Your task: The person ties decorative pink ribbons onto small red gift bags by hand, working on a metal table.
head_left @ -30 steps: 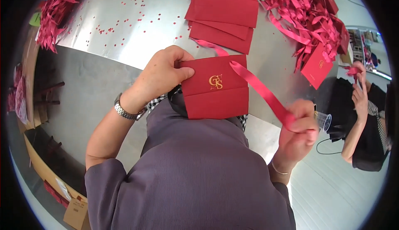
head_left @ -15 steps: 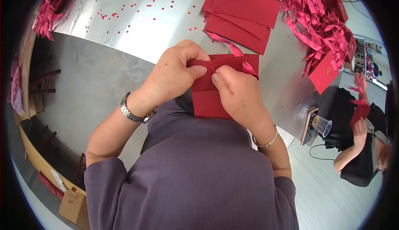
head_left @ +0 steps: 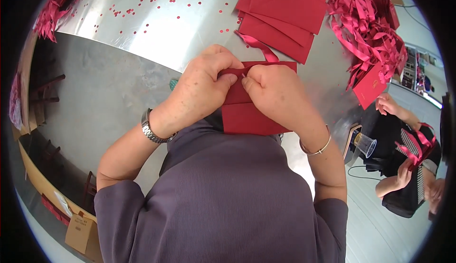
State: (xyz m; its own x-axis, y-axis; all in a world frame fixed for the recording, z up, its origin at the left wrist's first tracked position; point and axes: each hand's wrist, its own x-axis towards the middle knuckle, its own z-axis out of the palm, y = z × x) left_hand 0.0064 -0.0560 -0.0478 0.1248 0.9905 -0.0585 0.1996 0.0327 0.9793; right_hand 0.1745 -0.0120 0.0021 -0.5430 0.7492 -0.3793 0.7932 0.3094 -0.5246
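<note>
Flat red paper bag (head_left: 247, 116) at the shiny metal tabletop's (head_left: 142, 30) near edge, between left hand (head_left: 202, 89) and right hand (head_left: 278, 94); stack of red paper bags (head_left: 280, 16) behind; heap of red ribbons (head_left: 365, 25) toward the right edge.

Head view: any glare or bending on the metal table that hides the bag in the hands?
Head view: bright glare on the metal table above the hands; table edge bows from fisheye; red paper bag stays sharp and evenly lit, partly covered by left hand and right hand.

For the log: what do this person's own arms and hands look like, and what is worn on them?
Both hands are bare, no gloves. The left hand has a silver metal link watch at the wrist; the right hand has a thin silver bangle. The forearms are uncovered, and short sleeves of a ribbed grey-purple top end above the elbows. No rings can be made out.
</note>
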